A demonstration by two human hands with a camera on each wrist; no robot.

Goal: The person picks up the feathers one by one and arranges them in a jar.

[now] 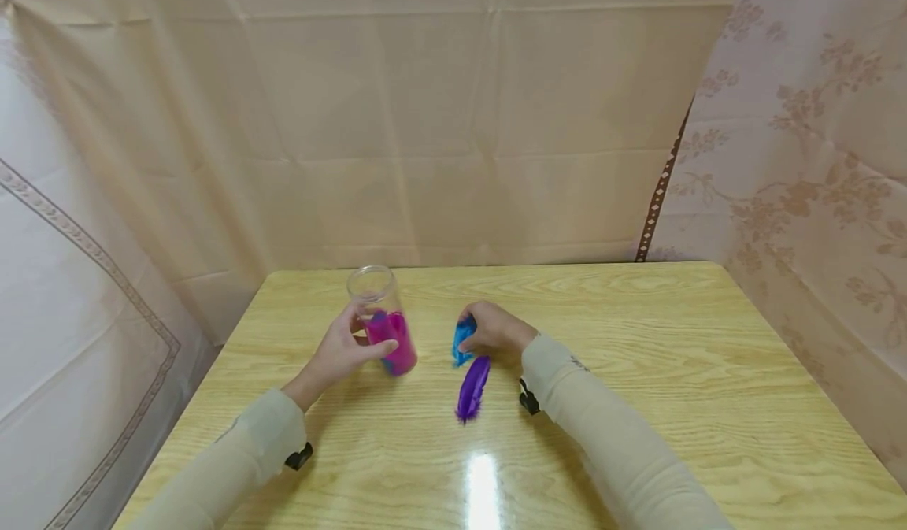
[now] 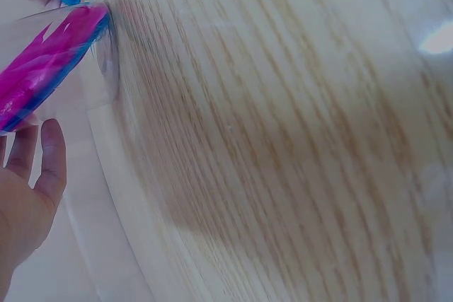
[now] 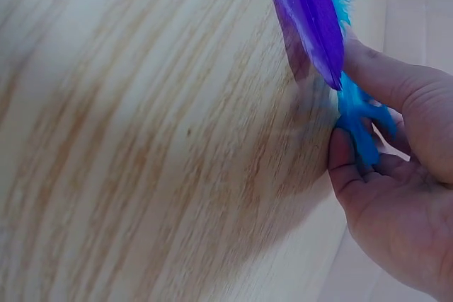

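A clear cylindrical jar (image 1: 372,284) stands tilted at the left, with pink and blue feathers (image 2: 53,61) inside it. My left hand (image 1: 349,349) grips the jar round its side, thumb across the front. To the right, my right hand (image 1: 496,330) pinches a bright blue feather (image 3: 362,122) at the tabletop between thumb and fingers. A purple feather (image 1: 472,389) lies on the table just in front of that hand. In the right wrist view the purple feather's tip partly covers the blue one.
The wood-grain table (image 1: 638,372) reaches back to a beige cloth (image 1: 453,136). Patterned cloths hang at the left and right. Light glares on the front of the tabletop. Each wrist carries a small black device (image 1: 528,398).
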